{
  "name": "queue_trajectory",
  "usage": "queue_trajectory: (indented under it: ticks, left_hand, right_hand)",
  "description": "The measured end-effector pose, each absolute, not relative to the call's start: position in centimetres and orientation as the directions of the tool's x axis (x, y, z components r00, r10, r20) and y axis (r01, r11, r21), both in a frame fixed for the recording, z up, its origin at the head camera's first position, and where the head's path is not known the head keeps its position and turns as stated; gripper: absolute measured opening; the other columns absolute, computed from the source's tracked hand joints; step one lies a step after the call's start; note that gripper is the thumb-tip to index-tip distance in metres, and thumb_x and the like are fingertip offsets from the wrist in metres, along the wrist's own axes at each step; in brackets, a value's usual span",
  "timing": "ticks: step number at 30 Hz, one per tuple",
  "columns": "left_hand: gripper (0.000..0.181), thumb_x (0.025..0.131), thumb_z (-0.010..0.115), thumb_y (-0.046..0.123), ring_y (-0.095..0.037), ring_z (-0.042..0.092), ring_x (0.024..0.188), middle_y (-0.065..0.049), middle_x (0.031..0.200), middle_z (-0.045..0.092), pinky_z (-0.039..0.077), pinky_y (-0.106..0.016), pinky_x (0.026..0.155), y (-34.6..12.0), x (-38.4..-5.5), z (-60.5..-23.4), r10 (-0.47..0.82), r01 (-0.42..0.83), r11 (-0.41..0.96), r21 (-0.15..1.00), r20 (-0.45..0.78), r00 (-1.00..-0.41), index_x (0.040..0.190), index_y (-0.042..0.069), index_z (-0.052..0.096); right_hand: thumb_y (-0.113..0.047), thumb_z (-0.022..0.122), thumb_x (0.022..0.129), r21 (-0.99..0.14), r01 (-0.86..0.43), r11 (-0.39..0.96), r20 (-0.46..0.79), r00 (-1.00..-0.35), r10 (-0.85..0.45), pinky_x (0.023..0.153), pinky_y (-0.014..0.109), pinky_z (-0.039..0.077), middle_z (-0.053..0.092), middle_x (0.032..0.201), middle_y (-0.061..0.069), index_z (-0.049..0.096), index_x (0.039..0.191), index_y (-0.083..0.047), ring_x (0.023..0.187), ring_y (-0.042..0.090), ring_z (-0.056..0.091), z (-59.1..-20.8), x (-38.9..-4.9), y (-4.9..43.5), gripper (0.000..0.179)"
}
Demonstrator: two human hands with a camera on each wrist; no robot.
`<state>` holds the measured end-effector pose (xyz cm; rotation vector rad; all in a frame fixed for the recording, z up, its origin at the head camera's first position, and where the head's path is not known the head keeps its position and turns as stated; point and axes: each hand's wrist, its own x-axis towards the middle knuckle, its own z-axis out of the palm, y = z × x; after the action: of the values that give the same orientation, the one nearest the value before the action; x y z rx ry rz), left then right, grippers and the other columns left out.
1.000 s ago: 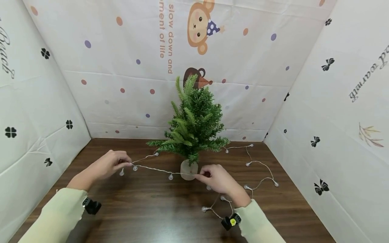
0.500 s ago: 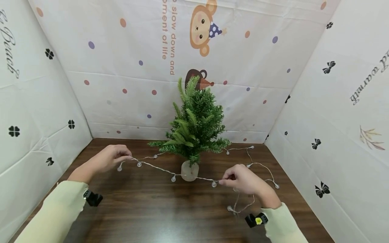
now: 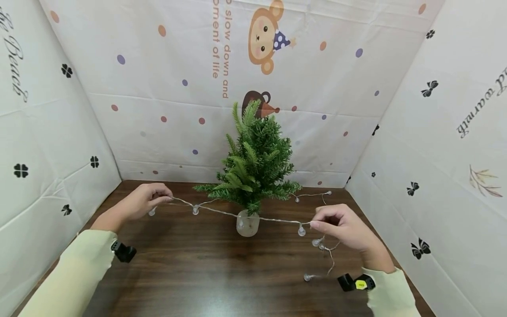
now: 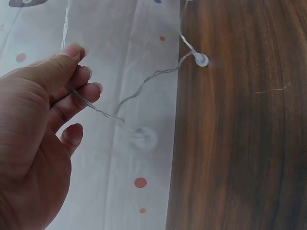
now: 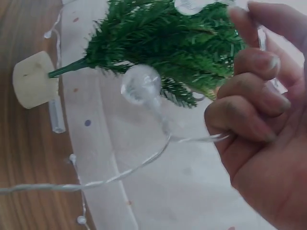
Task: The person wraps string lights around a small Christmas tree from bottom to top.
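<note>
A small artificial Christmas tree (image 3: 259, 163) stands upright on a pale round base (image 3: 247, 223). Across the front of it runs a string of lights (image 3: 279, 220) with clear round bulbs, lifted between both hands. My left hand (image 3: 144, 201), left of the tree, pinches the thin wire between thumb and fingers; a blurred bulb (image 4: 141, 138) dangles close by in the left wrist view. To the tree's right, my right hand (image 3: 342, 224) pinches another stretch of the wire. Beside its curled fingers hangs a bulb (image 5: 140, 84) in the right wrist view.
More of the light string trails below the right hand, ending near a bulb (image 3: 309, 277). Behind the tree, another stretch with a bulb (image 3: 328, 193) lies on the brown wooden table (image 3: 206, 273). Printed white cloth (image 3: 158, 88) encloses the back and sides.
My right hand has moved right along the front of the tree, lengthening the wire span between the hands. My left hand has risen slightly. Loose string on the right has been drawn in.
</note>
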<state>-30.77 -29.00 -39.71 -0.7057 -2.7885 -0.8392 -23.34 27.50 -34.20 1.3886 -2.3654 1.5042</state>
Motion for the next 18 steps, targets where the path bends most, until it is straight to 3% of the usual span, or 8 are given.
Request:
queue_trajectory:
  ticks: [11,18]
  left_hand:
    - [0.008,0.101,0.065,0.018,-0.015,0.062,0.075,0.004,0.092,0.069,0.050,-0.027,0.064,-27.6,-31.1,-37.0,0.382,0.541,0.676,0.500,0.389,-0.838,0.103,0.019,0.073]
    - [0.009,0.102,0.065,0.018,-0.018,0.061,0.071,-0.002,0.093,0.071,0.049,-0.027,0.065,-26.7,-31.5,-35.3,0.381,0.569,0.635,0.523,0.428,-0.819,0.103,0.017,0.074]
  right_hand:
    - [0.031,0.050,0.080,-0.648,-0.731,-0.214,0.660,-0.398,-0.637,0.047,0.028,0.031,0.039,0.066,0.005,0.069,0.088,-0.001,0.059,0.017,0.036,-32.9,-24.0,27.4,0.038]
    - [0.031,0.044,0.079,-0.625,-0.699,-0.347,0.732,-0.369,-0.573,0.052,0.031,0.029,0.038,0.065,0.006,0.064,0.081,0.003,0.061,0.018,0.036,-32.1,-24.1,27.4,0.035]
